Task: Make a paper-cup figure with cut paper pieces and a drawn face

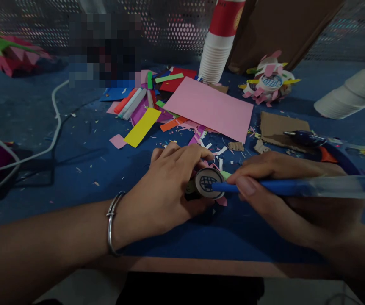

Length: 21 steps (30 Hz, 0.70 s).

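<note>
My left hand (166, 190) is closed around a small paper cup (208, 183) lying on its side, its round base turned toward me. That base carries a dark crosshatched drawing. My right hand (280, 186) grips a blue pen (297, 186), whose tip rests on the drawn base. Both hands lie low over the blue table (74, 169) near its front edge. A metal bangle (112, 224) circles my left wrist.
A pink sheet (211, 108), yellow strip (142, 127), markers (131, 103) and paper scraps lie behind my hands. Stacked cups (219, 46) stand at the back, another stack (350, 95) lies right. A decorated cup (269, 82), cardboard piece (280, 127), glue gun (309, 140) and white cable (55, 123) are nearby.
</note>
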### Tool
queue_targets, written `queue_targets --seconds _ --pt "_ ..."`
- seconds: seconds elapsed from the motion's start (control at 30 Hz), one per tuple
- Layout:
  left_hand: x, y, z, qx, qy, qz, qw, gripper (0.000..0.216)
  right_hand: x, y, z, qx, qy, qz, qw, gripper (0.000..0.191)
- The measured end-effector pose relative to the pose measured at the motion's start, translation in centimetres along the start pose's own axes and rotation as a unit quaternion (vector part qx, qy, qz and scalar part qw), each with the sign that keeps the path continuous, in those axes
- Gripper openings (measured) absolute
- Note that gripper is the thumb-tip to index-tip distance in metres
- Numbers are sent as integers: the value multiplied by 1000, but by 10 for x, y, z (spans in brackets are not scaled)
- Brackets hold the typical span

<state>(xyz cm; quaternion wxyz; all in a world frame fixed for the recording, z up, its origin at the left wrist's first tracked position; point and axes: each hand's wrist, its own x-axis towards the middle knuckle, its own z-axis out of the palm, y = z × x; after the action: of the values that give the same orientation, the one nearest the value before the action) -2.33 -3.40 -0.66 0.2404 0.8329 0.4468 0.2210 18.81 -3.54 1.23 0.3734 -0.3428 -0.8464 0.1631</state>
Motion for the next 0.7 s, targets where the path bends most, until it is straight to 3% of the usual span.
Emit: queue_targets --seconds 0.27,0.7 --pt "0 -1 0 3 -2 -3 1000 50 6 5 -1 13 -13 -49 999 17" --pt "0 -1 0 8 3 2 1000 52 6 2 -8 -5 -27 -8 1000 20"
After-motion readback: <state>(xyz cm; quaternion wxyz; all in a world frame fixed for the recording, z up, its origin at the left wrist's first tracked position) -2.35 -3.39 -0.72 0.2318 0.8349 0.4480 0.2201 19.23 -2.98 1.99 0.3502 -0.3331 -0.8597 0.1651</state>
